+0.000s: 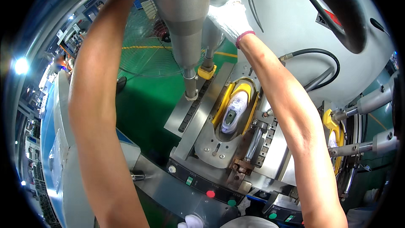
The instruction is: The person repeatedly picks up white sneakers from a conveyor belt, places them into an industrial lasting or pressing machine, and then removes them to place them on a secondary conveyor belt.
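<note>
A large, round wire-caged fan (145, 57) shows against glossy green flooring (137, 114). Far left, a bright white lamp (21, 66) glares.

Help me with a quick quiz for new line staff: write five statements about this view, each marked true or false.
1. The shoe sits in a metal fixture with yellow pads along its sides. True.
2. The right hand is bare. False: the right hand wears a white glove with a red cuff.
3. The left hand is holding the shoe. False: the left forearm reaches up to the picture's top edge, away from the shoe.
4. On the black control panel below the shoe, a red button sits left of a round green button. True.
5. The floor is red. False: the floor is green.
</note>
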`<control>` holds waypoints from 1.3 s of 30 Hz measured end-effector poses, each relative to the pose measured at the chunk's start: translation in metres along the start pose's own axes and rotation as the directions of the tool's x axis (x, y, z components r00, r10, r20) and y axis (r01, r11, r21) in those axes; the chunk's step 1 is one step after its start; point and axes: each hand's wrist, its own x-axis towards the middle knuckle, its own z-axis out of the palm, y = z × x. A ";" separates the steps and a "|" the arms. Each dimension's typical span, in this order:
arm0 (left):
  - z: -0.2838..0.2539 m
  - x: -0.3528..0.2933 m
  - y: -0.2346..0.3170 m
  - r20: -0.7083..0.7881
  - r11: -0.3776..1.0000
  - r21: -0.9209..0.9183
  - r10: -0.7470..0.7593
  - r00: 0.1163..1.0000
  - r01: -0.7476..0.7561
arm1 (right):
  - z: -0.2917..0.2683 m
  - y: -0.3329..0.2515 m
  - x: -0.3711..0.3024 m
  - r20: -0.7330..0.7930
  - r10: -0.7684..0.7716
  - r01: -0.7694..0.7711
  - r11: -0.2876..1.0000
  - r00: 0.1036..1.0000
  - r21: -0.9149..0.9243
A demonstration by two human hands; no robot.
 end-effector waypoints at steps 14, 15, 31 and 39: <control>-0.216 -0.515 0.020 0.659 0.786 -0.326 -0.209 0.722 0.525 | 0.007 -0.010 -0.003 -0.081 0.165 -0.173 0.979 0.983 -0.107; -0.246 -0.563 0.033 0.758 0.670 -0.233 -0.329 0.563 0.705 | 0.005 -0.011 -0.002 -0.112 0.082 -0.100 0.981 0.990 -0.166; -0.423 -0.846 0.211 0.906 0.353 0.084 -0.415 0.075 0.932 | -0.058 -0.054 -0.601 0.616 0.372 0.136 0.772 0.694 -0.620; -0.410 -0.878 0.210 0.915 0.410 0.017 -0.373 0.151 0.912 | -0.084 -0.079 -0.616 0.632 0.250 0.112 0.873 0.734 -0.475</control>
